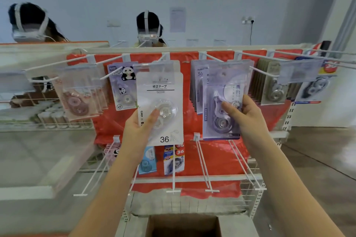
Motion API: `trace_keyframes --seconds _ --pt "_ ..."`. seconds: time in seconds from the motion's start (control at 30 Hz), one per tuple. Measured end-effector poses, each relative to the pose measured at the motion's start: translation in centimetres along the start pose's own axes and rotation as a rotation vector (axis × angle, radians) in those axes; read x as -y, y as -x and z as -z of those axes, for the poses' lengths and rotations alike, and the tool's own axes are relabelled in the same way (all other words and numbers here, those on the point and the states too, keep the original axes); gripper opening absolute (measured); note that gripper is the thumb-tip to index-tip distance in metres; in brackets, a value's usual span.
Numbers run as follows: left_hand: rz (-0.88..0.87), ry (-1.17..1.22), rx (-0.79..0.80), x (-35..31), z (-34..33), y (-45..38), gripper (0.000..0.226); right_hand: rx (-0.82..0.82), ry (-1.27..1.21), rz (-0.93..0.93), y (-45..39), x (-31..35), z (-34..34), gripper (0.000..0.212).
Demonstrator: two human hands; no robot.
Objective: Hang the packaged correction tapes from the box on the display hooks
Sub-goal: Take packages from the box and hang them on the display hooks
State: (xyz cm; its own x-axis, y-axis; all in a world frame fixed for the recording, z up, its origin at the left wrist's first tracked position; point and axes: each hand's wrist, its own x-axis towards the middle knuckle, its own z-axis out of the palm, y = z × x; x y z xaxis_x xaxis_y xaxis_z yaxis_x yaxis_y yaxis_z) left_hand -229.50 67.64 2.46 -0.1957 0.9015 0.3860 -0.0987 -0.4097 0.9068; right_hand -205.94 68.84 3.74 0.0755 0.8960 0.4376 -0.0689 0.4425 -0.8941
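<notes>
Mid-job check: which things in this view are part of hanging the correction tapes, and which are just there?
Part of the job:
- white correction tape pack, gripped by the left hand
- purple correction tape pack, gripped by the right hand
- cardboard box below
- display hooks

Just there:
- panda pack, already hanging
- wire basket of small items at left
- two people behind the rack

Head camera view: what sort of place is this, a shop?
Probably a mock stationery shop aisle: white display hooks on a red backboard, hung with packaged correction tapes, and a cardboard box of stock below.
</notes>
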Motion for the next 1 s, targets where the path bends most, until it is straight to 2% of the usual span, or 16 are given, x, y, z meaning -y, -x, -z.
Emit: trace_keyframes --seconds 0.37,0.47,0.57,0.6,0.73,0.83,0.93,1.0 --pt "0.067 0.025 0.020 -0.2 0.4 -0.2 0.030 0.071 -0.069 -0.002 -0.3 0.9 -0.6 0.039" --pt "0.104 0.025 0.026 0.2 0.3 -0.6 0.024 0.076 -0.080 -0.012 -0.1 1.0 -0.7 0.046" --pt "0.144 0.010 0.018 0.7 0.2 -1.4 0.011 0.057 -0.073 -0.028 -0.1 1.1 -0.8 0.039" --pt "0.154 0.003 0.020 0.8 0.1 -1.7 0.009 0.054 -0.074 -0.031 -0.1 1.1 -0.8 0.041" --pt "0.208 -0.016 0.020 0.9 0.2 -2.6 0.004 0.051 -0.043 -0.020 0.0 1.1 -0.6 0.075" --pt "0.243 -0.053 0.044 1.0 0.8 -3.4 0.027 0.046 -0.055 -0.010 -0.2 1.0 -0.3 0.079" --pt "0.254 -0.047 0.072 0.6 1.0 -3.8 0.063 0.046 -0.079 -0.013 -0.2 0.9 -0.5 0.080" --pt "0.249 -0.029 0.096 0.6 1.0 -4.0 0.075 0.052 -0.088 -0.025 -0.1 1.0 -0.6 0.071"
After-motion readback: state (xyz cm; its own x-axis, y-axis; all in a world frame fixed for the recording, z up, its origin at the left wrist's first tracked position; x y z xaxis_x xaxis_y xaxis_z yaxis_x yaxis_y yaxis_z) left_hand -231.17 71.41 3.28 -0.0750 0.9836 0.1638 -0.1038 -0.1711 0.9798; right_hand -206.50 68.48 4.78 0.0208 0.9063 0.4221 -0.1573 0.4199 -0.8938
